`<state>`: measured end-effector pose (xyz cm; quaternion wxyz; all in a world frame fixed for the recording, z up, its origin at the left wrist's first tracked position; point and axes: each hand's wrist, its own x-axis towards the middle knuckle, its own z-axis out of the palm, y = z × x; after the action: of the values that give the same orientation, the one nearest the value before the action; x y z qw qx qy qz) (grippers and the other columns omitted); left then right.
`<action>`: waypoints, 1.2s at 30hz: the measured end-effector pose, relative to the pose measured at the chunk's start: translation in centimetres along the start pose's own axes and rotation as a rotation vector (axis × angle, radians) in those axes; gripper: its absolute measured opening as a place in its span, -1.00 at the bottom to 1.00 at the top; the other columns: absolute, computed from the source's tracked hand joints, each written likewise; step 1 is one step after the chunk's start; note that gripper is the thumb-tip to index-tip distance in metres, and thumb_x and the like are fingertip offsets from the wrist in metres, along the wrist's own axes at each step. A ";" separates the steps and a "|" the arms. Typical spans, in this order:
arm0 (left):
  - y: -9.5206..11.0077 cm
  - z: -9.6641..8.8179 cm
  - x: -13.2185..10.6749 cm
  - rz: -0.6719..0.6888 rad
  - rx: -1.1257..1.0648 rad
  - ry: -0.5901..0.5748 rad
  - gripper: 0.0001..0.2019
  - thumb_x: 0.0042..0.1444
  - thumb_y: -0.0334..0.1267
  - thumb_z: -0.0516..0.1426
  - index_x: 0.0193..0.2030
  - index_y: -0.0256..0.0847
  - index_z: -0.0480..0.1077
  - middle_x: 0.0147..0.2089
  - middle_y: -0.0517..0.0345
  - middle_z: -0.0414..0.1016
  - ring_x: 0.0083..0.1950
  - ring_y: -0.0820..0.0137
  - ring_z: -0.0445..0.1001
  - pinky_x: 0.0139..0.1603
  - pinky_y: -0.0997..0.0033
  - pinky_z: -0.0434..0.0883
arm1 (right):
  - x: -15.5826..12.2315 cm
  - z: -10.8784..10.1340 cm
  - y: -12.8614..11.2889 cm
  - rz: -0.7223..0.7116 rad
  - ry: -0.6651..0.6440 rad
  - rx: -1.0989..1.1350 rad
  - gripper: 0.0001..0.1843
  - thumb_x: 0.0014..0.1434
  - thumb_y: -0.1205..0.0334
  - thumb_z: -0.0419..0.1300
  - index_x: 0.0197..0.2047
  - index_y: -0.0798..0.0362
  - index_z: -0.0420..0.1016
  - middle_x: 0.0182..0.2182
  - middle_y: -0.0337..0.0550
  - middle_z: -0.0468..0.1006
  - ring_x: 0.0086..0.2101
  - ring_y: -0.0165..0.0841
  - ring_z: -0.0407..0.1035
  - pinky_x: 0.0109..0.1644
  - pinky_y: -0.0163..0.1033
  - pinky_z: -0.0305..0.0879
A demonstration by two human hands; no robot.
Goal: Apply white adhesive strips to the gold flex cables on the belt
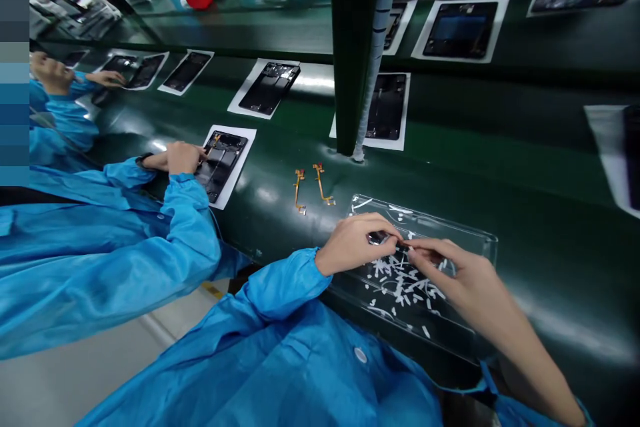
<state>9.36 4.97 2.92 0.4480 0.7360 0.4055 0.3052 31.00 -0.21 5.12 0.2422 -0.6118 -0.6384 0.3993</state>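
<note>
My left hand [361, 240] and my right hand [453, 263] meet fingertip to fingertip above a clear plastic tray [450, 221]. Pinched in the left fingers is a small dark, shiny part [377, 237], mostly covered by them. The right thumb and forefinger close on its far end, or on something tiny there that I cannot make out. Small white strips [400, 277] lie scattered in the tray under both hands. Left of the tray, two orange flex cables, one of them nearer [299, 192] and one beside it [321, 185], rest on the green surface.
A co-worker's hand [184, 157] touches an opened tablet [220, 163] on white paper at left. More opened tablets, such as one [270, 88] beyond the cables, lie on the green bench [280, 140]. A dark green post [353, 47] rises beyond the tray. Other people sit across.
</note>
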 end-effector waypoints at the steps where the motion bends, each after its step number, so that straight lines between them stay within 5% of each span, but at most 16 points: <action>1: 0.0 -0.3 0.1 0.000 -0.015 0.019 -0.84 0.22 -0.35 0.21 -0.18 -0.13 0.66 -0.11 0.15 0.69 -0.09 0.39 0.62 -0.22 0.47 0.49 | 0.0 0.0 0.1 0.008 -0.015 0.007 -0.58 0.26 -0.22 0.22 -0.11 -0.10 0.70 -0.23 -0.10 0.70 -0.25 -0.20 0.56 -0.17 -0.14 0.46; 9: -0.9 -2.5 0.6 -0.018 -0.069 0.167 -0.81 0.23 -0.37 0.22 -0.14 -0.18 0.69 -0.16 0.07 0.68 -0.31 0.49 0.53 -0.40 0.50 0.43 | 0.0 -0.5 1.8 0.131 -0.033 0.080 -0.47 0.15 -0.31 0.30 -0.04 -0.09 0.68 -0.23 -0.12 0.72 -0.17 -0.14 0.59 -0.12 -0.11 0.48; 14: -0.5 -0.8 -0.4 0.096 0.103 0.338 -0.72 0.30 -0.41 0.13 0.03 -0.15 0.63 -0.02 0.02 0.62 -0.04 0.39 0.59 -0.09 0.38 0.58 | 0.4 -0.1 2.2 0.090 0.000 0.087 -0.53 0.18 -0.27 0.29 -0.13 -0.05 0.70 -0.22 -0.10 0.70 -0.24 -0.20 0.55 -0.14 -0.13 0.46; 17: 0.1 0.9 -1.2 0.189 0.220 0.295 -0.83 0.32 -0.27 0.21 -0.04 -0.17 0.63 -0.09 0.07 0.63 -0.05 0.39 0.60 0.03 0.32 0.60 | 0.4 0.0 1.7 0.053 -0.013 0.104 -0.56 0.20 -0.24 0.30 -0.17 -0.04 0.68 -0.22 -0.10 0.69 -0.25 -0.22 0.53 -0.11 -0.12 0.46; 21: 0.3 2.4 -1.5 0.228 0.295 0.248 -0.80 0.35 -0.14 0.23 -0.08 -0.18 0.64 -0.16 0.11 0.67 -0.12 0.42 0.63 -0.04 0.38 0.61 | 0.2 0.0 0.7 0.037 -0.013 0.104 -0.60 0.25 -0.22 0.26 -0.16 -0.07 0.67 -0.21 -0.11 0.69 -0.23 -0.21 0.53 -0.06 -0.11 0.46; 30: 0.6 2.1 -1.6 0.184 0.351 0.300 -0.83 0.35 -0.22 0.21 -0.14 -0.19 0.64 -0.19 0.12 0.68 -0.16 0.42 0.63 -0.10 0.40 0.60 | -0.1 0.8 0.8 -0.023 0.027 0.095 -0.70 0.32 -0.11 0.24 -0.10 -0.10 0.65 -0.13 -0.12 0.67 -0.12 -0.19 0.53 0.02 -0.10 0.44; 36: 0.9 2.3 -1.5 0.191 0.379 0.294 -0.87 0.30 -0.30 0.18 -0.22 -0.20 0.58 -0.22 0.15 0.65 -0.19 0.44 0.63 -0.17 0.44 0.54 | -0.1 0.5 0.3 -0.046 0.032 0.104 -0.70 0.31 -0.12 0.25 -0.15 -0.10 0.66 -0.18 -0.12 0.66 -0.20 -0.23 0.55 -0.11 -0.14 0.48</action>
<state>10.81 2.48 2.65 0.2078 0.7894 0.4449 0.3683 30.77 -0.48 4.62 0.2930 -0.5898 -0.6267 0.4166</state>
